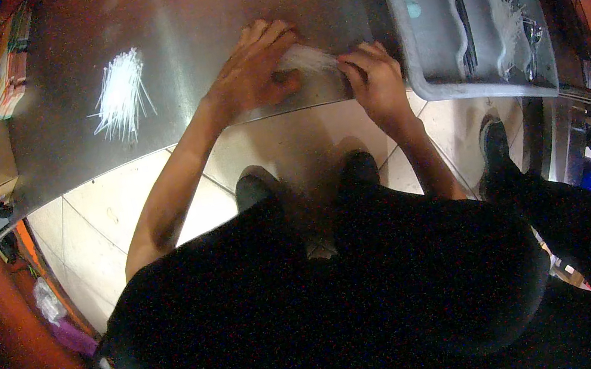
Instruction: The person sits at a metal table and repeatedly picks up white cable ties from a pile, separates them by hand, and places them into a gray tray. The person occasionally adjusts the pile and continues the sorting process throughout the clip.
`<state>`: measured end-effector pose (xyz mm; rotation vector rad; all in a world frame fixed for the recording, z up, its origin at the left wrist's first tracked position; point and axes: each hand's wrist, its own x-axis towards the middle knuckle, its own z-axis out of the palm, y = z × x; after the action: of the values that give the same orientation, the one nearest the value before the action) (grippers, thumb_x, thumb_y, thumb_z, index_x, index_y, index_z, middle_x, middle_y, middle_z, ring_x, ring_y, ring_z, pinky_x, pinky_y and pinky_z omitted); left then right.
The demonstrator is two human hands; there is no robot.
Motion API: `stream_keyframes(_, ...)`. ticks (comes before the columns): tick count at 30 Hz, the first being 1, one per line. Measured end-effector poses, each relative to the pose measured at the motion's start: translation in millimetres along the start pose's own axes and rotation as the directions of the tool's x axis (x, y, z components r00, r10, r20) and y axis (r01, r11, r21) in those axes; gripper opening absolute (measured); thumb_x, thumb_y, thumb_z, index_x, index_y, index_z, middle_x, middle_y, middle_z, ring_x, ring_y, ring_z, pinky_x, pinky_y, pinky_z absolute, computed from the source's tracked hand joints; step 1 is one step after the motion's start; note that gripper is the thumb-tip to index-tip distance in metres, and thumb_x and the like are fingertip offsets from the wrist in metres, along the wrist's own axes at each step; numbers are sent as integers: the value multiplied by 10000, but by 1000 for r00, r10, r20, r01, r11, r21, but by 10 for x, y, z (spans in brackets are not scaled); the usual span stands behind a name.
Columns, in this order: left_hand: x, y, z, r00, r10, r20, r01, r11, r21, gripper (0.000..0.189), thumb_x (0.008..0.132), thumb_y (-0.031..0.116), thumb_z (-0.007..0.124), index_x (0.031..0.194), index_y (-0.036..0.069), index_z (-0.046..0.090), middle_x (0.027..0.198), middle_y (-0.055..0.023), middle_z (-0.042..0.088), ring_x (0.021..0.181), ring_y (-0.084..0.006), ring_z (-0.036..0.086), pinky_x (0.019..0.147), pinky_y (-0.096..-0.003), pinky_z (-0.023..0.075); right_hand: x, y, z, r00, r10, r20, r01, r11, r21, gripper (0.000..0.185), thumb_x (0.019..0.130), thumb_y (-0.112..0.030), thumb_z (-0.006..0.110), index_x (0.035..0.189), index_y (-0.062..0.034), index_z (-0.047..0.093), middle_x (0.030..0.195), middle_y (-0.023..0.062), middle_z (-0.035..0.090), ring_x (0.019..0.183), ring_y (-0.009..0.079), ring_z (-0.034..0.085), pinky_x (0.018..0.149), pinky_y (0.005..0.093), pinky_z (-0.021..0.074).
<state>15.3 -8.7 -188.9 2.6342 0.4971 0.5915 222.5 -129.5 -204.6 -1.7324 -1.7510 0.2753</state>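
A bundle of thin, whitish translucent sticks (pixel 312 58) lies between my hands near the front edge of the dark tabletop (pixel 182 25). My left hand (pixel 261 64) is spread over the bundle's left end, thumb apart from the fingers; motion blur hides whether it grips. At the right end, the thumb and fingertips of my right hand (pixel 369 63) pinch the sticks. Farther left on the tabletop lies a loose pile of similar thin white sticks (pixel 123 95), brightly lit, its ends fanned out.
A grey compartmented plastic tray (pixel 416 77) at the right holds thin clear sticks (pixel 510 21), dark sticks (pixel 463 25) and metal pieces. Stacked papers or packets (pixel 13 71) stand at the far left. Another person's shoe (pixel 493 139) and dark-clad leg are on the right.
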Motion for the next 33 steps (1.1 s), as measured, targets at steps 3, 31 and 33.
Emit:
stream_keyframes(3, 19, -20, 23, 1000, -7, 18, 7, 1000, -9, 528, 711, 231, 706, 1169, 38, 527, 1150, -119, 488, 1113, -317, 431, 979, -427, 364, 104, -37, 50, 1000, 27, 8, -27, 1000, -1, 81, 810, -32, 633, 880, -9, 664, 854, 152, 610, 824, 350, 582, 747, 406, 458)
stream_keyframes(31, -155, -176, -370, 957, -273, 96, 269, 962, 52, 621, 713, 132, 713, 1283, 23, 491, 1260, -192, 480, 1200, -362, 431, 1046, -400, 353, 36, -55, 23, 991, 104, 83, -102, 994, -29, 445, 748, -189, 756, 1147, -40, 624, 956, 133, 584, 1018, 330, 528, 901, 425, 427)
stream_keyframes(33, -138, -183, -403, 962, -250, 111, 255, 966, -30, 620, 706, 123, 720, 1276, 15, 501, 1252, -182, 491, 1200, -354, 440, 1056, -389, 354, 82, -22, 59, 976, 159, 146, -168, 984, 50, 391, 776, -176, 730, 1130, -43, 634, 940, 128, 598, 1003, 323, 545, 879, 419, 438)
